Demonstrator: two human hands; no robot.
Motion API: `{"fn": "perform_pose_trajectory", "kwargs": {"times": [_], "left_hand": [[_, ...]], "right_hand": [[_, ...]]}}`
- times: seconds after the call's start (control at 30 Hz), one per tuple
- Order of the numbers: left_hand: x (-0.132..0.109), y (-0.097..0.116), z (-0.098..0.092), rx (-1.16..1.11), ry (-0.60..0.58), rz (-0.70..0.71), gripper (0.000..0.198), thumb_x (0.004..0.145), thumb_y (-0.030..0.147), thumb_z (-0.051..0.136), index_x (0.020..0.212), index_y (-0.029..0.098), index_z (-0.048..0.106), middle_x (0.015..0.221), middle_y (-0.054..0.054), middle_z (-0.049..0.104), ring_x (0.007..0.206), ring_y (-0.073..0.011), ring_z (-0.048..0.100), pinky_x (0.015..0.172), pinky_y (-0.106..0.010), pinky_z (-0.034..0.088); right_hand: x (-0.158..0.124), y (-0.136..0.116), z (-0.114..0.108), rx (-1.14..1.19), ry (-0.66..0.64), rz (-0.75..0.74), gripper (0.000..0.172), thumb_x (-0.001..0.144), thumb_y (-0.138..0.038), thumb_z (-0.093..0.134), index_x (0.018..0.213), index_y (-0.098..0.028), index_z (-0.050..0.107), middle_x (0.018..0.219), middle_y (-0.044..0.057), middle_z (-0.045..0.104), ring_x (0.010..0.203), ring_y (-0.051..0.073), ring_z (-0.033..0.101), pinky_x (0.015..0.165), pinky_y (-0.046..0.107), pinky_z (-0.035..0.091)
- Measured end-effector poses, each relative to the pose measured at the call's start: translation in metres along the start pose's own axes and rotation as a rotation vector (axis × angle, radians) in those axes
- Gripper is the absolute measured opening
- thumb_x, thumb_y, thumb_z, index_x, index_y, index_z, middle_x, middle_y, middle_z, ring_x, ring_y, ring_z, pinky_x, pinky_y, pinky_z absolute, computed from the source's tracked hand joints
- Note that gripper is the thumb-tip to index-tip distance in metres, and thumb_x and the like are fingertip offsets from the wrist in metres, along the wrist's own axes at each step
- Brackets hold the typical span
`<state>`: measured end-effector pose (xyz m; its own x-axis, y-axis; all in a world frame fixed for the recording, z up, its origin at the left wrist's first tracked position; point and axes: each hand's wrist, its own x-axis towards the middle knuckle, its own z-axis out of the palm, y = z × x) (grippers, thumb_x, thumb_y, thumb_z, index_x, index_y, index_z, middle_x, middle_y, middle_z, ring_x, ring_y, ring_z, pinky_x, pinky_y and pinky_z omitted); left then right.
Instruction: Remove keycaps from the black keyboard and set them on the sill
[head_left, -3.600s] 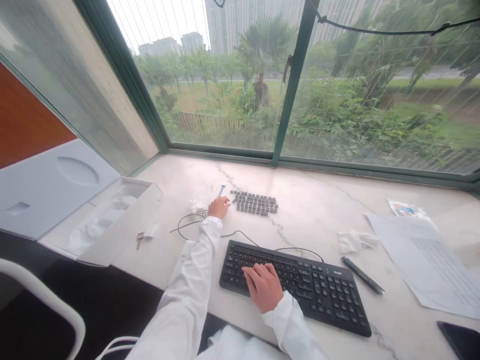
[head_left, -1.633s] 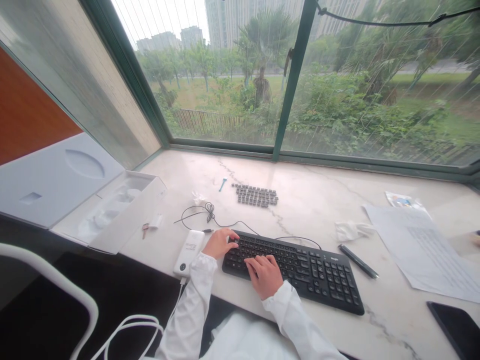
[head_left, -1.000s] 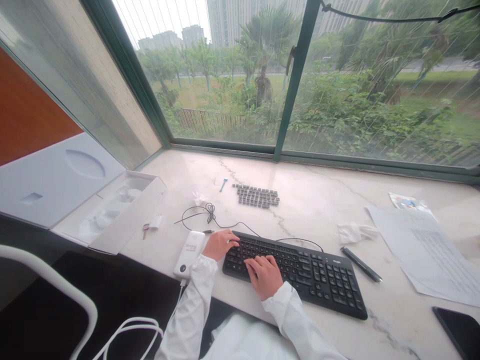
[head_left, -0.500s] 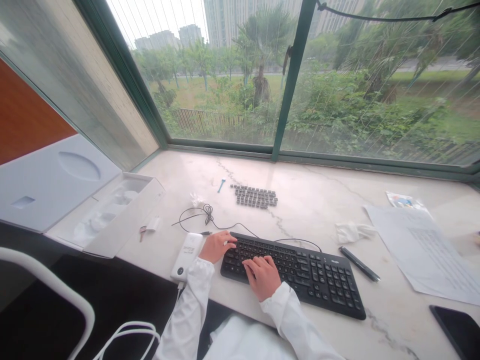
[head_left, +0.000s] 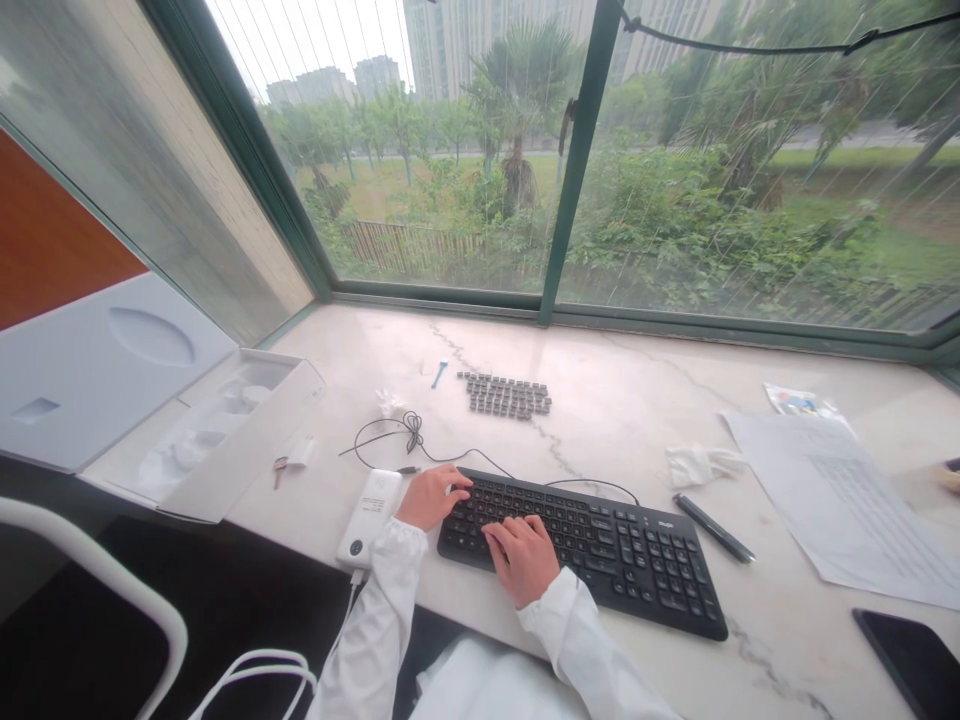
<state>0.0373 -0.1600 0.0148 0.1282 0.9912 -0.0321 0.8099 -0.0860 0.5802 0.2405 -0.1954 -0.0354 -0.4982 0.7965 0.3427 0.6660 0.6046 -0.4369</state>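
Observation:
A black keyboard [head_left: 585, 545] lies at a slant near the front edge of the marble surface. My left hand [head_left: 433, 495] is at its upper left corner, thumb and forefinger a little apart and gripping the end of the keyboard. Over the lower left keys rests my right hand [head_left: 523, 560], its fingers bent and slightly spread, with no object visible in it; the fingertips are partly hidden. Beyond the keyboard, small dark keycaps [head_left: 510, 396] are laid out in rows. Beside them lies a small blue tool [head_left: 439, 373].
A white power bank [head_left: 371, 515] with a cable sits by my left wrist. An open white box [head_left: 225, 440] stands at left. The keyboard cable [head_left: 412, 430] is coiled behind. Right: a black pen [head_left: 714, 527], crumpled tissue [head_left: 701, 464], paper sheet [head_left: 840, 510], plastic packet [head_left: 802, 400], phone [head_left: 911, 660].
The view has shifted slightly, so everything sits a little further left. Both hands keep almost the same place on the keyboard. At the far right edge a dark-tipped object shows more.

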Motion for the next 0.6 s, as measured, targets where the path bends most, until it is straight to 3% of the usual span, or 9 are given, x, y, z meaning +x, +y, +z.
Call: {"fn": "perform_pose_trajectory", "kwargs": {"times": [0.27, 0.6], "left_hand": [[0.0018, -0.0015, 0.0016, -0.006, 0.015, -0.01, 0.015, 0.077, 0.027, 0.063, 0.089, 0.027, 0.073, 0.091, 0.002, 0.069, 0.081, -0.0131, 0.062, 0.076, -0.023, 0.045], [-0.0008, 0.0025, 0.0064, 0.045, 0.038, -0.159, 0.017, 0.076, 0.032, 0.065, 0.091, 0.03, 0.073, 0.092, 0.002, 0.069, 0.082, -0.0143, 0.062, 0.073, -0.025, 0.043]], "right_hand": [[-0.0017, 0.0015, 0.001, 0.016, 0.007, 0.012, 0.019, 0.091, -0.02, 0.044, 0.09, -0.025, 0.063, 0.071, -0.002, 0.058, 0.068, 0.011, 0.05, 0.079, 0.03, 0.025], [-0.0005, 0.001, -0.0011, -0.036, 0.015, -0.015, 0.019, 0.09, -0.02, 0.045, 0.089, -0.024, 0.063, 0.069, -0.002, 0.058, 0.068, 0.01, 0.051, 0.078, 0.028, 0.026]]}}
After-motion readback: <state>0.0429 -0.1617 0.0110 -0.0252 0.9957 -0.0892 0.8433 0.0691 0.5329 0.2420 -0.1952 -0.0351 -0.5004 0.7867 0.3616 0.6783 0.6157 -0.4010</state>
